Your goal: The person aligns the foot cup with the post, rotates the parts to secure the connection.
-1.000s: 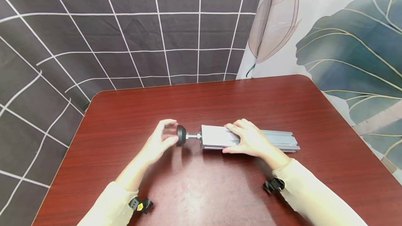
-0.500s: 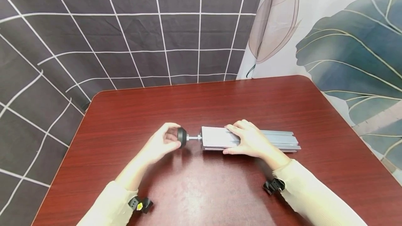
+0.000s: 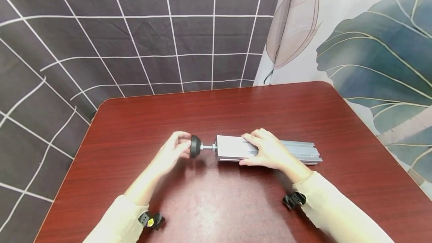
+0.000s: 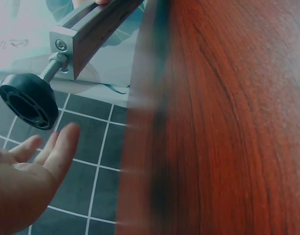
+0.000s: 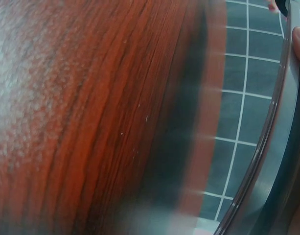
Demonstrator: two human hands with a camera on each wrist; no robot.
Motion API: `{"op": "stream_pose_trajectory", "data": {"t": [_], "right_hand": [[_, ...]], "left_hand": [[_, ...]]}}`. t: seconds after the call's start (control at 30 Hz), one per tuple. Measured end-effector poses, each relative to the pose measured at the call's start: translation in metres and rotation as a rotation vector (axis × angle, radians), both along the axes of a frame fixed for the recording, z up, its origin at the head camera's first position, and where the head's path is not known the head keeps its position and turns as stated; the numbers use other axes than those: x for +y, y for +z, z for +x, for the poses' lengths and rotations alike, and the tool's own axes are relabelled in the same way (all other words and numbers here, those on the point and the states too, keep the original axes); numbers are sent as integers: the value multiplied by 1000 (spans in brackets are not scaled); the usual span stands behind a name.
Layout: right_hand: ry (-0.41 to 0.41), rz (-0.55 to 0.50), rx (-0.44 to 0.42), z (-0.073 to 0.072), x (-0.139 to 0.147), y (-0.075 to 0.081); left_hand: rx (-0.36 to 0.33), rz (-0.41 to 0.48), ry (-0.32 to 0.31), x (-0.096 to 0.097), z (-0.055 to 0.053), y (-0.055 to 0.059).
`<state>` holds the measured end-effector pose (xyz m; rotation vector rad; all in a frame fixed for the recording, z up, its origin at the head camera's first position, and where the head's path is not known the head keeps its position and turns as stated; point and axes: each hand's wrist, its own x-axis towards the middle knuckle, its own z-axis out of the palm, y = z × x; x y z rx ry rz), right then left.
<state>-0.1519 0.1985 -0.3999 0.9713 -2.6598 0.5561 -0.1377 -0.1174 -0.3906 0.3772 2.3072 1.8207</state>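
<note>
An aluminium profile [image 3: 233,148] lies lengthwise on the table, with a threaded rod [image 3: 207,147] and a black round leveling foot [image 3: 195,147] at its left end. My right hand [image 3: 268,150] grips the profile from above around its middle, thumb on the near side and fingers over the far side. In the right wrist view the thumb presses on the profile's side [image 5: 282,142]. My left hand [image 3: 170,154] is right behind the leveling foot. The left wrist view shows its fingers [image 4: 61,149] loosely extended below the foot's hollow underside [image 4: 28,105], not wrapped round it.
The reddish-brown wooden table [image 3: 216,111] extends around the profile on all sides. Behind it hangs a dark grey cloth [image 3: 192,36] with a white grid, and a leaf-patterned curtain [image 3: 371,55] hangs at the right. Each wrist wears a small black camera mount [image 3: 151,220].
My left fingers closed in on the leveling foot's rim, then the thumb drew back and up toward the fingers. My right hand has kept its grip, and the profile has stayed in place.
</note>
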Motion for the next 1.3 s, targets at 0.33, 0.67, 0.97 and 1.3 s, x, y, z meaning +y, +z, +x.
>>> {"op": "stream_pose_trajectory", "data": {"t": [0.33,0.67,0.97,1.3], "right_hand": [[-12,23,-20,0,-1,-2],[9,-13,27,-3,-1,-3],[6,-9,25,-4,0,-3],[8,-21,34,-4,0,-3]], "left_hand": [[227,36,-155,-6,-1,-7],[67,25,-14,-3,-1,-3],[105,28,-75,-4,-3,-5],[90,33,14,-3,-2,-1]]}}
